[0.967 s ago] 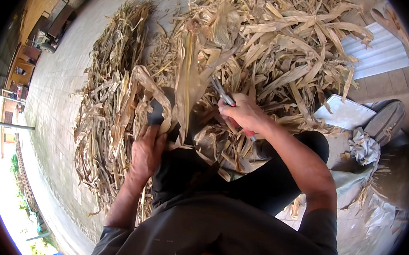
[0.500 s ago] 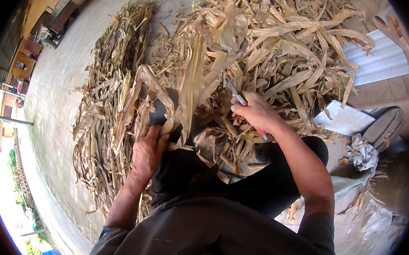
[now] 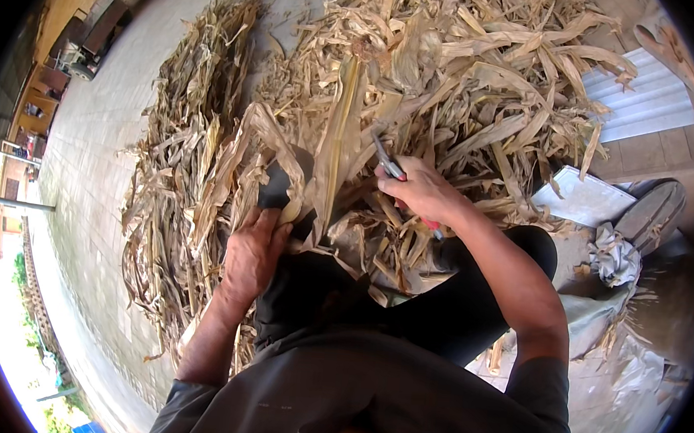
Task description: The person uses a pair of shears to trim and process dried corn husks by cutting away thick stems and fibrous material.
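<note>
My left hand is closed on the lower end of a dry corn leaf, which arches up over my dark-clad knee. Its fingertips are partly hidden by the leaf. In my right hand is a pair of red-handled shears, with the metal blades pointing up and to the left. The fingers wrap round the handles, whose ends stick out below the palm. Just left of the blades a long, broad yellowish leaf stands between the hands, apart from the shears.
A large heap of dry corn leaves spreads across the far middle and right. Along my left lies a long bundle of dry stalks and leaves. To the right are a white panel, a shoe sole and a corrugated sheet.
My right hand has shifted slightly left with the shears, and the blades sit closer to the broad leaf. That leaf has swung a little to the right. My left hand stays nearly still.
</note>
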The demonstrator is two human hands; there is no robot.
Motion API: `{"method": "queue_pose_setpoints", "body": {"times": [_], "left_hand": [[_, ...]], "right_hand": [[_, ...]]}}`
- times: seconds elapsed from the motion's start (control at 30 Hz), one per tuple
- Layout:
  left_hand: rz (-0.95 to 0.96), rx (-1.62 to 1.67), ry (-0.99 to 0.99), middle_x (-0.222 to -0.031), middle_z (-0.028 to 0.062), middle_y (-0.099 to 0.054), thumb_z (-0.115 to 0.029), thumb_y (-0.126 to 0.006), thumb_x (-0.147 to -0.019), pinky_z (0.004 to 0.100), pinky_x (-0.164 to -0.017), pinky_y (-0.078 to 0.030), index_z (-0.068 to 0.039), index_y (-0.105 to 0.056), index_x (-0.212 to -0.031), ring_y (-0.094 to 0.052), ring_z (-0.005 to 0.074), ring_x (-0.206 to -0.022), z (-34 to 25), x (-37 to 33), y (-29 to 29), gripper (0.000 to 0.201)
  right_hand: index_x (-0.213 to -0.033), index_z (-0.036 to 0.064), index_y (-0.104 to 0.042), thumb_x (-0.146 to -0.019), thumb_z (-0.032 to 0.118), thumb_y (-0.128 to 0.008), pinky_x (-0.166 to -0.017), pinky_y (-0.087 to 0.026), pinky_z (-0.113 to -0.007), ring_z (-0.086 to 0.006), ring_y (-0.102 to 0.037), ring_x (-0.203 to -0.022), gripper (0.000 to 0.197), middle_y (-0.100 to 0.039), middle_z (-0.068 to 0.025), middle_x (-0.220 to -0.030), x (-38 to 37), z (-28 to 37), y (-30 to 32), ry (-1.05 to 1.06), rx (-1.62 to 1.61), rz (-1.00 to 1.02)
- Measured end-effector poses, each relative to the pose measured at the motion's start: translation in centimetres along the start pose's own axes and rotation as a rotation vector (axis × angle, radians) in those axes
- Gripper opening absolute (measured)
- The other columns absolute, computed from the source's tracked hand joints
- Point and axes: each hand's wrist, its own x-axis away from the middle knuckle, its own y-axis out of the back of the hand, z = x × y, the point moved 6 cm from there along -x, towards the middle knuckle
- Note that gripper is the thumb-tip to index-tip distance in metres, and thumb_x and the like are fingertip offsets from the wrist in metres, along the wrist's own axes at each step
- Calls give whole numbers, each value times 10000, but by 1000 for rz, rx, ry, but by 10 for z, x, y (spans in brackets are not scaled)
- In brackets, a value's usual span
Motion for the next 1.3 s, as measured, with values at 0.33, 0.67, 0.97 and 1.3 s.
{"method": "queue_pose_setpoints", "body": {"times": [0.33, 0.67, 0.97, 1.3], "left_hand": [[27, 45, -22, -969, 238, -636, -151, -658, -985, 506, -698, -530, -36, -615, -1117, -661, 462, -838, 0, -5, 1, 181], [40, 162, 75, -999, 239, -662, -155, -669, -976, 504, -767, -528, -17, -654, -1118, -659, 467, -900, 11, -6, 2, 198], [3, 47, 18, -1020, 204, -667, -153, -705, -948, 485, -766, -546, -35, -661, -1146, -675, 439, -919, 11, -24, 20, 235], [2, -130, -201, -1065, 139, -657, -161, -737, -922, 451, -716, -580, -77, -665, -1174, -693, 393, -876, -45, -57, 31, 275]], "right_hand": [[-978, 40, -605, -986, 232, -646, -609, -441, -337, -141, -552, -625, 197, -565, -31, -695, -5, -11, -18, 8, -250, -30], [-883, 22, -565, -994, 218, -672, -570, -427, -360, -153, -528, -584, 249, -509, -16, -637, -5, -15, -28, 32, -276, -88], [-970, 28, -625, -987, 194, -712, -636, -544, -289, -131, -650, -687, 189, -678, -55, -844, -15, -49, -13, -245, -661, -262], [-1182, 30, -660, -994, 288, -725, -668, -594, -320, -163, -684, -733, 326, -673, -69, -935, -23, -17, 44, 29, -895, -505]]}}
